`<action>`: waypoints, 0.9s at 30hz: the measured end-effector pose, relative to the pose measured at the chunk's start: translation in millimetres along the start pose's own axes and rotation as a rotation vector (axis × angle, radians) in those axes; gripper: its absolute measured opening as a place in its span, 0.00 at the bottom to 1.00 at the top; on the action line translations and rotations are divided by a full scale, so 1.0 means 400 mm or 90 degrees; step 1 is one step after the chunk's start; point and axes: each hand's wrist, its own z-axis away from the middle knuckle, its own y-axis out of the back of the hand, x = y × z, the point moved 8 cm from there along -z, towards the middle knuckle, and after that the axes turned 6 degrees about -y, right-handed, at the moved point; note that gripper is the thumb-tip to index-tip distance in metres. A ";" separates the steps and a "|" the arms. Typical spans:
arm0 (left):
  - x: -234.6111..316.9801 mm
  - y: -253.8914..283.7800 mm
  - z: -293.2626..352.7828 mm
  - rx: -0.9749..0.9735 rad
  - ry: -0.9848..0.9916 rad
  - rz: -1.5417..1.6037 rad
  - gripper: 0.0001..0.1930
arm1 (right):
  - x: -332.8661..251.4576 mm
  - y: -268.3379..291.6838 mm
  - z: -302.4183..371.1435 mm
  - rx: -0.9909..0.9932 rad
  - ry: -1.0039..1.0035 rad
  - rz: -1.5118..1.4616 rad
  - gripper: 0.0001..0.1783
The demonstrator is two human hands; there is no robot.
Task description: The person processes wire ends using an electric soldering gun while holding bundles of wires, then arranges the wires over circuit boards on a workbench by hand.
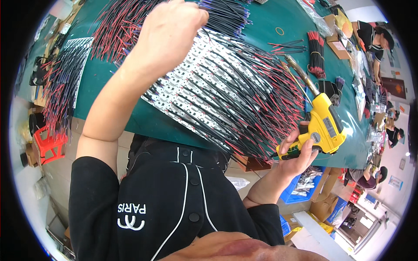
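Right hand (300,151) clamped on soldering gun (325,124); left hand (172,37): grip unclear. Wires (237,82) could be scorched by stray tip (289,59).

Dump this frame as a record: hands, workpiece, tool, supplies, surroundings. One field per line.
left hand: at the panel's far side by the loose wires; grip hidden
right hand: wrapped around the handle of the yellow soldering gun
tool pose: nozzle pointing up-left in the picture
workpiece: white panel on the green table, with black wires across it, many red-tipped
supplies: banded wire bundle beyond the gun; loose rubber band
left side: second wire-covered panel; red stool
right side: blue bin; co-workers
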 end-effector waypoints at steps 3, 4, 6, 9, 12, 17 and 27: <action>-0.044 -0.013 -0.035 -0.090 0.027 -0.118 0.05 | -0.012 0.026 0.014 0.011 0.010 -0.031 0.26; -0.083 -0.041 -0.031 -0.110 0.034 -0.076 0.06 | -0.016 0.032 0.021 0.014 0.018 -0.038 0.27; -0.138 -0.084 -0.018 -0.131 0.040 -0.036 0.07 | -0.018 0.045 0.032 0.022 0.024 -0.040 0.28; -0.177 -0.139 0.015 -0.220 0.059 -0.037 0.07 | -0.018 0.066 0.049 0.046 0.029 -0.035 0.27; -0.183 -0.152 0.038 -0.241 0.061 -0.005 0.06 | -0.017 0.078 0.058 0.060 0.033 -0.020 0.27; -0.131 -0.041 0.020 -0.140 0.035 -0.009 0.04 | -0.026 0.089 0.060 0.080 0.046 -0.008 0.26; 0.274 -0.050 0.003 -0.085 -0.202 0.213 0.05 | -0.043 0.102 0.056 0.101 0.098 -0.028 0.23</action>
